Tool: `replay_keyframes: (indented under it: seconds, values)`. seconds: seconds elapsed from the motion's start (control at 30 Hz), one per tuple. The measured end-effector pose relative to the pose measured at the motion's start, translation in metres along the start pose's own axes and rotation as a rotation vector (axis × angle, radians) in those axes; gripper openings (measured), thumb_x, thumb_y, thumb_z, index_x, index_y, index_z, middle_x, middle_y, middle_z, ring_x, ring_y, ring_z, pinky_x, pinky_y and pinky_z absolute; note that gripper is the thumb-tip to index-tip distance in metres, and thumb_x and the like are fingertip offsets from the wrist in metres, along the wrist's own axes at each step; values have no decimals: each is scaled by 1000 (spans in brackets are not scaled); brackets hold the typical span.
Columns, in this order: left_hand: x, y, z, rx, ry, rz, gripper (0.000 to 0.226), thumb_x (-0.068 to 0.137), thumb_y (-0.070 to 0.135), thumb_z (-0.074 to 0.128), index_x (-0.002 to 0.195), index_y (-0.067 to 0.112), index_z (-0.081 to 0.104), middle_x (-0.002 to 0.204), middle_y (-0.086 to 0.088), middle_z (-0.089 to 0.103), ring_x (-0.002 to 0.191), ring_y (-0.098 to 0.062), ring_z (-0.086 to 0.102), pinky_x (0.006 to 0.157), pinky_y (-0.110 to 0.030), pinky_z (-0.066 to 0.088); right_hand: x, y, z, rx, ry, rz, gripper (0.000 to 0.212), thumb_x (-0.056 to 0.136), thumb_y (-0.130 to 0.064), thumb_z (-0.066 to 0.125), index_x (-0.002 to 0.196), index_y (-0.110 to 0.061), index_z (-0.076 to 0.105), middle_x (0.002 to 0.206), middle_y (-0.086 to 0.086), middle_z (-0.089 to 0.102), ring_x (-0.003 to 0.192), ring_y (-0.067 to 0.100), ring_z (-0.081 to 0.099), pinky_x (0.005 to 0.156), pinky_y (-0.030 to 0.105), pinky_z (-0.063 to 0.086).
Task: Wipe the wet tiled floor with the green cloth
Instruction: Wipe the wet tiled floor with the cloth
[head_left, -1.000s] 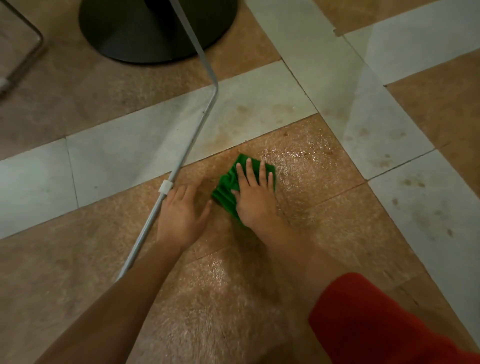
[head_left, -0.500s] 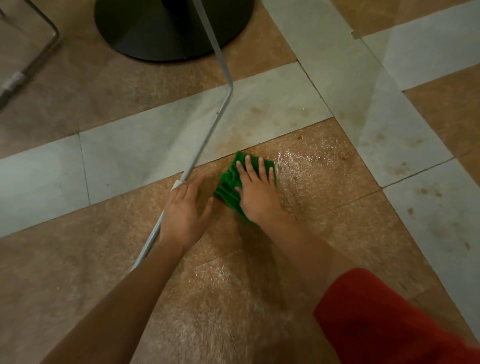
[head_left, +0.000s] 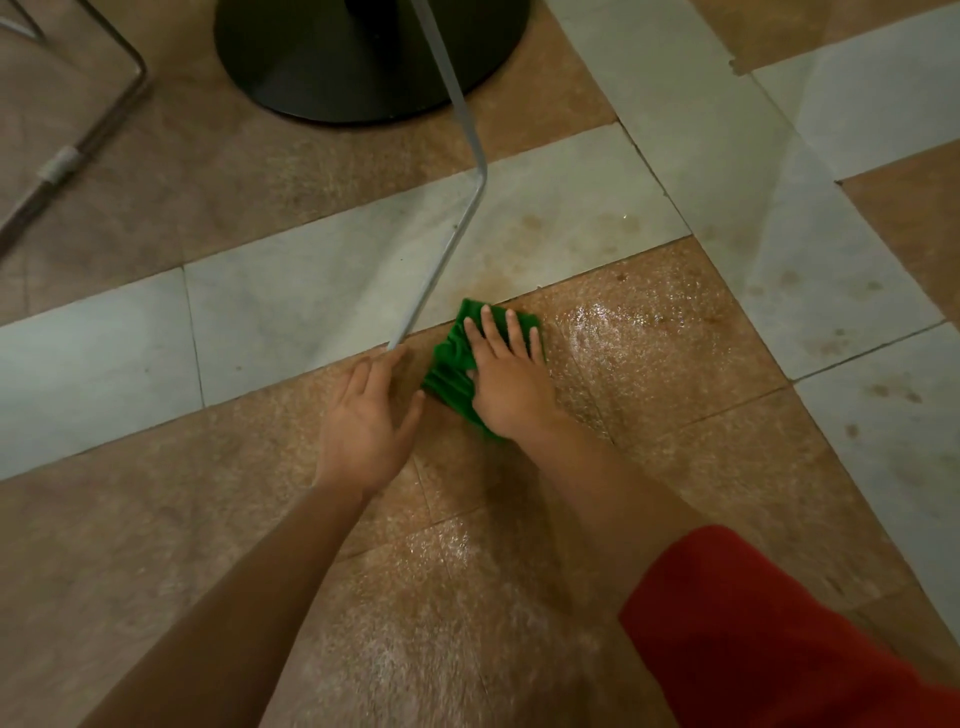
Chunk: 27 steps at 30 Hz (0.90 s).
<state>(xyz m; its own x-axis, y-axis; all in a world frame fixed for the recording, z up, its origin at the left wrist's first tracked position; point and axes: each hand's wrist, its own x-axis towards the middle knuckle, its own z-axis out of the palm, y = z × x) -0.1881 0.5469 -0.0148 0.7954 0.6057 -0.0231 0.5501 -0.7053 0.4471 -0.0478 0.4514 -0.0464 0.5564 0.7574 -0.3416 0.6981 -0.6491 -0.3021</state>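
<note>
A crumpled green cloth lies on a brown tile near the seam with a pale tile. My right hand presses flat on top of it, fingers spread and pointing away from me. My left hand rests flat on the floor just left of the cloth, its thumb close to the cloth's edge and its fingers over a grey metal chair leg. The wet patch glistens on the brown tile right of the cloth, and another wet sheen shows between my forearms.
A round black pedestal base stands at the top centre. The bent metal chair leg runs from it down to my left hand. A second metal frame lies at the top left. A red sleeve fills the lower right.
My right hand and the cloth have slid slightly forward toward the pale tile seam. My left hand has moved up beside the cloth, over the chair leg's clip.
</note>
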Motion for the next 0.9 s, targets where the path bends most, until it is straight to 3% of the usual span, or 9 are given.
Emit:
replay_keyframes:
  seconds: [0.07, 0.13, 0.23, 0.3, 0.4, 0.53, 0.77, 0.9]
  values:
    - [1, -3, -4, 10, -8, -20, 47, 90, 28, 56, 133, 12, 46, 120, -13, 58, 114, -30, 49, 98, -41, 38, 2, -14, 0, -26, -2, -16, 68, 99, -24, 36, 151, -19, -7, 158, 4, -15, 143, 30, -20, 112, 45, -16]
    - [3, -2, -5, 6, -22, -65, 49, 92, 29, 53, 136, 12, 42, 125, -15, 54, 120, -32, 45, 103, -46, 37, -5, -25, 6, -77, -6, -158, 74, 95, -22, 43, 150, -21, -7, 158, 2, -15, 143, 29, -20, 111, 44, -18]
    - [5, 2, -6, -19, -30, -124, 52, 94, 33, 48, 141, 15, 37, 136, -15, 48, 131, -32, 37, 109, -47, 30, -20, -24, 13, -184, -65, -423, 68, 97, -31, 40, 151, -22, -1, 159, -2, -8, 145, 23, -13, 113, 41, -16]
    - [4, 1, -6, -25, -35, -116, 51, 95, 33, 47, 141, 15, 36, 137, -14, 47, 131, -31, 36, 110, -46, 29, -18, -6, 8, -178, -65, -473, 62, 99, -30, 36, 151, -25, 2, 159, -5, -4, 146, 18, -11, 116, 41, -13]
    - [2, -6, -11, -7, -44, -86, 48, 95, 33, 46, 139, 15, 38, 131, -15, 51, 126, -33, 42, 105, -48, 34, -8, 5, 1, -94, -14, -284, 58, 101, -30, 29, 151, -26, 1, 159, -6, -6, 145, 17, -12, 116, 41, -13]
    - [-4, -16, -17, 26, -40, -59, 48, 92, 29, 52, 136, 13, 42, 127, -13, 55, 121, -33, 45, 103, -47, 36, -3, -34, 10, -3, 42, -17, 57, 103, -34, 23, 151, -20, -5, 159, 2, -12, 145, 27, -16, 112, 42, -17]
    - [-13, -22, -11, 39, -95, -114, 54, 90, 35, 52, 138, 13, 40, 132, -11, 51, 126, -29, 40, 106, -44, 33, -27, -42, 29, -98, 43, -276, 57, 101, -43, 21, 151, -23, 3, 160, -4, -3, 146, 21, -10, 112, 38, -16]
    - [-15, -23, -15, 55, -100, -95, 55, 90, 35, 53, 139, 14, 39, 135, -11, 50, 129, -29, 39, 107, -47, 33, -18, -45, 25, -9, 52, -81, 57, 102, -41, 20, 151, -24, -3, 159, -2, -9, 145, 20, -15, 111, 39, -17]
